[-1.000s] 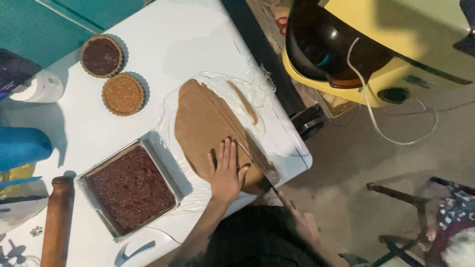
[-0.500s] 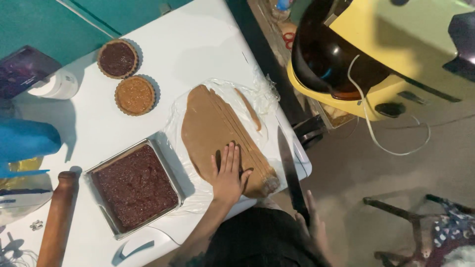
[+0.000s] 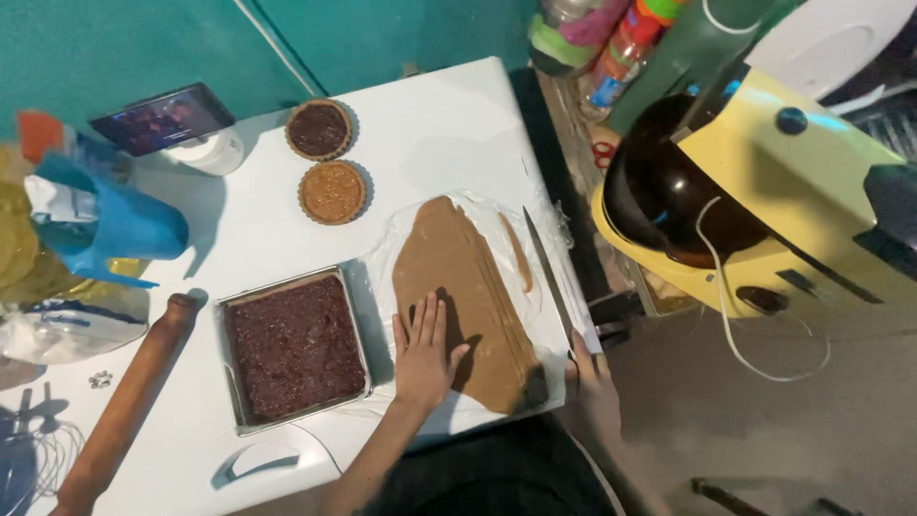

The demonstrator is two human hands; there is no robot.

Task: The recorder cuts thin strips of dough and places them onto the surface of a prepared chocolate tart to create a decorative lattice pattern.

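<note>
Left hand (image 3: pixel 425 349) lies flat, fingers spread, on the rolled brown dough sheet (image 3: pixel 468 277) at the white bench's (image 3: pixel 430 124) near right, while right hand (image 3: pixel 590 377) grips a long knife (image 3: pixel 547 272) along its right edge.

The right hand (image 3: pixel 594 382) has carried the long knife (image 3: pixel 548 277) from the dough sheet's (image 3: pixel 468 287) near edge out past its right side, the blade now lying along the trimmed strip (image 3: pixel 517 252) there.
</note>
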